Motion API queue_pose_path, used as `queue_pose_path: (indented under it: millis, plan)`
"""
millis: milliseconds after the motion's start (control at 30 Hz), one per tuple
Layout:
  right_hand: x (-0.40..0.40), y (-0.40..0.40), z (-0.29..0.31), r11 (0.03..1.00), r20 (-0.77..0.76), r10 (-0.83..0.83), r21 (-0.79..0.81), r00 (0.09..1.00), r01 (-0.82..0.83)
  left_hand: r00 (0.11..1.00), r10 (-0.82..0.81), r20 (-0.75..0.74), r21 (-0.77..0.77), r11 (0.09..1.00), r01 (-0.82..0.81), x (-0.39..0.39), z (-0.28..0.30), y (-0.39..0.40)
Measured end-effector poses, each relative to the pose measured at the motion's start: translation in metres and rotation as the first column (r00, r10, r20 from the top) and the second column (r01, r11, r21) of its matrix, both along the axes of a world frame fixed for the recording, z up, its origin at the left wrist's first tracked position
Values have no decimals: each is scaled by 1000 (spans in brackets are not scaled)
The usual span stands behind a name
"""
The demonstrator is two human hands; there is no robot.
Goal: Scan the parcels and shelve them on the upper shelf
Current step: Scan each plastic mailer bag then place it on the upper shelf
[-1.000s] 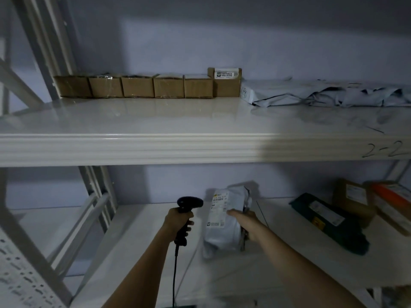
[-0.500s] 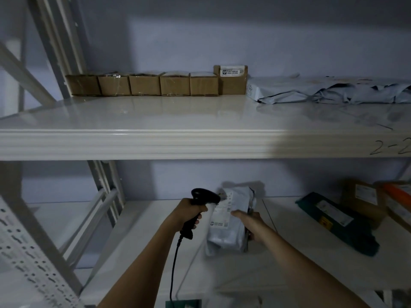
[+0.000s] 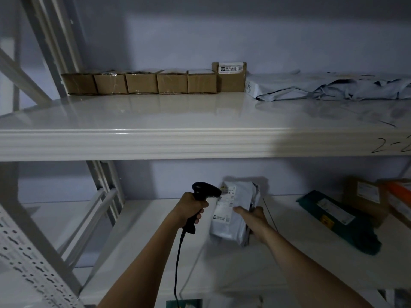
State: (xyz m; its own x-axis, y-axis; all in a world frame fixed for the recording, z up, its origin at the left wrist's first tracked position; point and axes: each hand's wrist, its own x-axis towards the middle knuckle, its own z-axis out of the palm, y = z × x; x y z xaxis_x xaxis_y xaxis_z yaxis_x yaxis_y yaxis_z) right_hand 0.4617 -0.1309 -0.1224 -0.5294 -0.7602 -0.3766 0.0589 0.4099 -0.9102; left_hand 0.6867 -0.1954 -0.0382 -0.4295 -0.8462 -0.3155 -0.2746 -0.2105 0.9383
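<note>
Dim white shelving against a pale wall. Left hand (image 3: 190, 206) grips a black corded scanner (image 3: 205, 192), head aimed at the label of a grey mailer parcel (image 3: 233, 215) held upright by the right hand (image 3: 252, 218) above the lower shelf (image 3: 289, 270). Upper shelf (image 3: 155, 112) carries a row of cardboard boxes (image 3: 153, 82) and grey mailers (image 3: 322, 87).

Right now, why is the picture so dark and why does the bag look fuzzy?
Head view: the room is dim, and a shadow darkens the upper shelf on the right. The grey parcel in the right hand is motion-blurred; the scanner in the left hand looks sharper.
</note>
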Motion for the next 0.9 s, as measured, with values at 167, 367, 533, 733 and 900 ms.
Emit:
queue_pose_path:
  millis: [167, 367, 533, 733, 900]
  plan:
    - [-4, 0, -8, 1000, 9, 21, -4, 1000, -21, 1000, -3, 5, -14, 1000, 3, -3, 2, -2]
    - [-7, -1, -15, 997, -4, 70, -15, 998, -70, 1000, -1, 8, -34, 999, 1, -7, 4, -5]
    - [-5, -2, -12, 997, -12, 76, -12, 997, -76, 1000, -26, 14, -39, 999, 26, -8, 5, -7]
    - [-6, -7, -14, 997, 12, 77, -13, 997, -77, 1000, 3, 12, -37, 999, -3, -7, 5, -12]
    - [-5, -10, -15, 996, 24, 88, -23, 996, -88, 1000, 14, 12, -43, 999, -14, -5, 5, -15]
